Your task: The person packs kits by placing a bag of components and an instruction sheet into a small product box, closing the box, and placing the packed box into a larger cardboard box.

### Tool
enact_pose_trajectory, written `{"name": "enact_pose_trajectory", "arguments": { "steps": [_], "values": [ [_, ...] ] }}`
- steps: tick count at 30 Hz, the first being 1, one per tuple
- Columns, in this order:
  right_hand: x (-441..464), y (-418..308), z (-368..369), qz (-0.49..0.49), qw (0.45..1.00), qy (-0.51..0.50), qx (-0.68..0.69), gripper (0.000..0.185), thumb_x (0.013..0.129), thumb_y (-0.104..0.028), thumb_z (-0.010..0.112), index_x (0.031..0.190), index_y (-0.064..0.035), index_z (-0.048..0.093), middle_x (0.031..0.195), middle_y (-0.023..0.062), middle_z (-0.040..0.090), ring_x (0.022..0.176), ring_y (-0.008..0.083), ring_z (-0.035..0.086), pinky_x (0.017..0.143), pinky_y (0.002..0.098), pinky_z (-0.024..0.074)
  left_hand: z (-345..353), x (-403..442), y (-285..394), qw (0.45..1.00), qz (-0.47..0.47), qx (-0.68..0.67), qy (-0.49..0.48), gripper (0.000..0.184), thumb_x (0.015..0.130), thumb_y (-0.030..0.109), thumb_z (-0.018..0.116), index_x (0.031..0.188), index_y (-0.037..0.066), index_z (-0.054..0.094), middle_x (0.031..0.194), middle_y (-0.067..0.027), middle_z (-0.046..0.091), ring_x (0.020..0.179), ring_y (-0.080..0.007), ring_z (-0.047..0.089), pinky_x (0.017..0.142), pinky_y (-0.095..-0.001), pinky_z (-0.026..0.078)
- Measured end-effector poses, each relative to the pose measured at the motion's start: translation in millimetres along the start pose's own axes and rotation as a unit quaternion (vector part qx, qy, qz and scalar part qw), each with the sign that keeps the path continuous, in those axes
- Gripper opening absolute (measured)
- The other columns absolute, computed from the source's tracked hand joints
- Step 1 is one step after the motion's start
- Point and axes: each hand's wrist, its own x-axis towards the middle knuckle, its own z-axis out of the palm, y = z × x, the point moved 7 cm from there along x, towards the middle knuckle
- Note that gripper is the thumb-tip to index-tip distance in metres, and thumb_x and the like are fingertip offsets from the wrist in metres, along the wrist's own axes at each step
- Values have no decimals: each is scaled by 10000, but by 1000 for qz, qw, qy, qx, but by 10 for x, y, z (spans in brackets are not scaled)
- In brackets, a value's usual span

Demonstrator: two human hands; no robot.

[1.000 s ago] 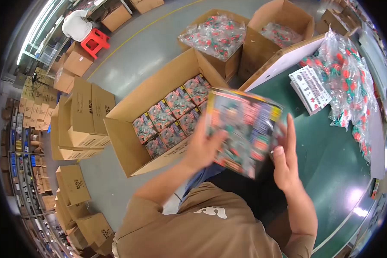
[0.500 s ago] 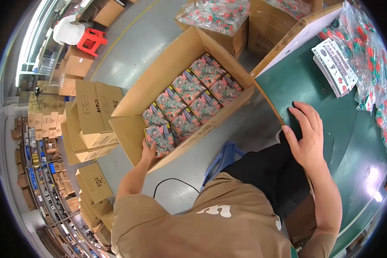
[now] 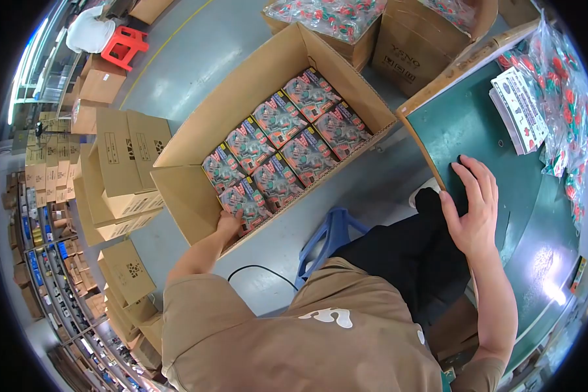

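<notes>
A large open carton (image 3: pixel 189 124) holds two rows of printed retail boxes with clear fronts (image 3: pixel 277 121), showing red and green contents. My left hand (image 3: pixel 229 225) reaches into its near left corner, with fingers and thumb closed on the end of the nearest retail box (image 3: pixel 247 202). That box sits level with its neighbours; my fingertips are partly hidden. My right hand (image 3: pixel 475 206) rests at the edge of the green tabletop (image 3: pixel 454 130), fingers apart and nothing held. A stack of printed cards (image 3: pixel 519 111) lies beyond it.
Clear bags of red and green pieces (image 3: pixel 565 111) lie along the table's far side. Bagged pieces fill cartons (image 3: pixel 405 55) behind. A blue stool (image 3: pixel 323 242) stands below the carton. Empty cartons (image 3: pixel 130 153) are at left; a person in white (image 3: pixel 88 31) is near a red stool (image 3: pixel 124 47).
The nearest retail box has gone down into the carton's corner, lining up with the row, with my left hand still on it. My right hand stays at the table edge. The view has shifted slightly.
</notes>
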Motion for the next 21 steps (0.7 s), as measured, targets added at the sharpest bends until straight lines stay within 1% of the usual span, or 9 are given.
{"name": "enact_pose_trajectory", "arguments": {
  "steps": [8, 10, 11, 13, 15, 16, 18, 19, 21],
  "values": [
    [-3, -38, 18, -1, 1000, 18, -21, 499, 836, -126, 766, 1316, -61, 645, 1409, 97, 613, 1260, 321, 584, 1105, 430, 437, 314, 155, 481, 959, 2, 250, -131, 882, 912, 638, 708, 1396, -77, 531, 1231, -269, 695, 1081, -418, 705, 747, -484, 608],
    [28, -33, 21, 2, 1000, 7, -25, 495, 843, -121, 754, 1321, -57, 643, 1419, 101, 607, 1271, 326, 578, 1112, 432, 434, 412, 20, 611, 952, 25, 245, -181, 939, 875, 701, 710, 1342, -103, 574, 1199, -257, 719, 1049, -424, 722, 728, -483, 606],
    [44, -35, 24, 6, 1000, 1, -25, 492, 849, -116, 743, 1326, -53, 640, 1428, 106, 602, 1281, 330, 571, 1119, 434, 431, 605, 259, 396, 952, 23, 246, -181, 939, 875, 701, 710, 1342, -103, 574, 1199, -257, 719, 1049, -424, 722, 728, -483, 606],
    [23, -44, 45, 20, 999, -6, -24, 486, 862, -106, 720, 1337, -45, 635, 1447, 114, 590, 1302, 339, 558, 1134, 439, 424, 826, 719, 236, 933, 151, 325, -32, 920, 880, 720, 686, 1291, -101, 616, 1185, -239, 728, 1035, -393, 726, 778, -485, 599],
    [33, -43, 43, 17, 1000, 0, -22, 492, 857, -108, 722, 1337, -45, 635, 1446, 114, 591, 1298, 340, 560, 1131, 439, 425, 538, 120, 767, 916, 123, 369, -97, 791, 916, 693, 662, 1186, -50, 705, 1124, -209, 740, 1057, -328, 716, 847, -471, 580],
    [30, -42, 37, 11, 1000, -1, -20, 498, 851, -110, 723, 1338, -46, 635, 1446, 114, 591, 1295, 340, 562, 1128, 439, 426, 307, -96, 963, 915, 127, 371, -94, 791, 916, 693, 662, 1186, -50, 705, 1124, -209, 740, 1057, -328, 716, 847, -471, 580],
    [15, -27, 5, 4, 1000, 2, -17, 511, 841, -115, 727, 1339, -47, 635, 1444, 114, 592, 1289, 342, 565, 1123, 438, 429, 186, -411, 1094, 894, 63, 312, -314, 644, 965, 624, 636, 1070, 0, 756, 1085, -166, 752, 1023, -274, 695, 881, -425, 564],
    [18, -27, -18, -1, 1000, 8, -13, 518, 834, -123, 735, 1337, -50, 637, 1440, 113, 595, 1282, 342, 569, 1115, 436, 432, 52, -356, 1162, 893, 74, 320, -309, 644, 965, 624, 636, 1070, 0, 756, 1085, -166, 752, 1023, -274, 695, 881, -425, 564],
    [15, -11, -71, 2, 1000, 23, -18, 526, 826, -132, 742, 1336, -53, 640, 1435, 111, 598, 1276, 342, 573, 1106, 435, 436, -182, -360, 1432, 841, 287, 342, -307, 485, 1000, 502, 638, 1055, 35, 757, 953, -69, 727, 747, -181, 647, 712, -301, 536]
  ]
}}
